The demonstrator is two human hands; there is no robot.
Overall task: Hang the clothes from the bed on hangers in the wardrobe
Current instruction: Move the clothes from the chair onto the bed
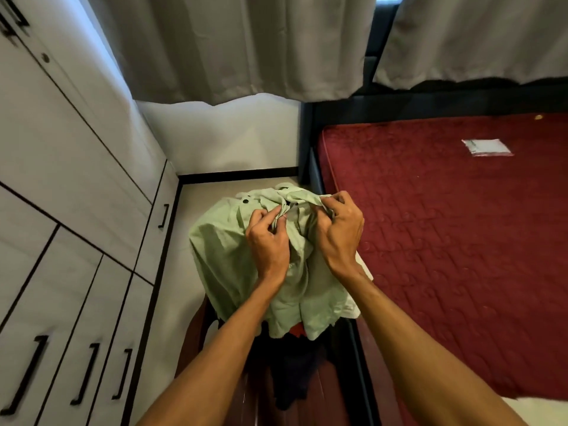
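Both hands are up in front of the person, in the narrow gap between the wardrobe (61, 179) on the left and the bed (461, 241) on the right, and both are grasping the same pale green shirt (221, 256). The left hand (270, 241) has its fingers curled into a fold of cloth near the top middle of the shirt, and the right hand (339, 233) pinches a bunched edge just beside it, near what looks like the collar. The shirt hangs crumpled from the two grips, with its loose body draped down and to the left; a dark button (245, 201) shows near its upper edge. Below the shirt's hem hangs a dark garment (295, 364), with a small patch of red (297, 329) and a strip of white cloth (353, 309) peeking out at the right side (what carries these cannot be made out). The bed shows a dark red quilted mattress, and a small clear packet (487, 147) lies flat on it, well apart from the hands. The wardrobe doors are white with black bar handles (30, 373), all closed. Grey curtains (246, 47) hang across the top, above the pale floor (196, 204) at the far end of the gap.
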